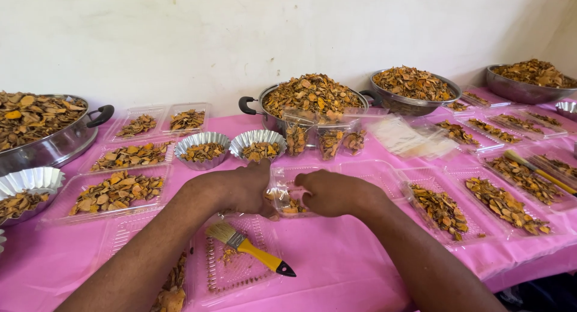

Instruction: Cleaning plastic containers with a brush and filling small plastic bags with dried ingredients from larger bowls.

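Two hands meet at the centre of the pink table cover, both on one clear plastic tray holding a few orange-brown dried slices. Far left, a steel pan heaped with the same slices sits beside filled clear trays and a fluted foil cup. The left hand is curled, fingers bent around the near left edge of the tray; how tightly it grips cannot be told. Near it, a paintbrush with a yellow handle lies on an empty clear lid, bristles pointing far-left, black handle tip near-right. The tray is a shallow, transparent rectangle; its long axis runs left to right, and it lies flat, open side up. The right hand is closed into a loose fist, fingertips pressed on the tray's right rim. Behind, a handled pot stands heaped with slices. To the right, further filled trays lie in rows.
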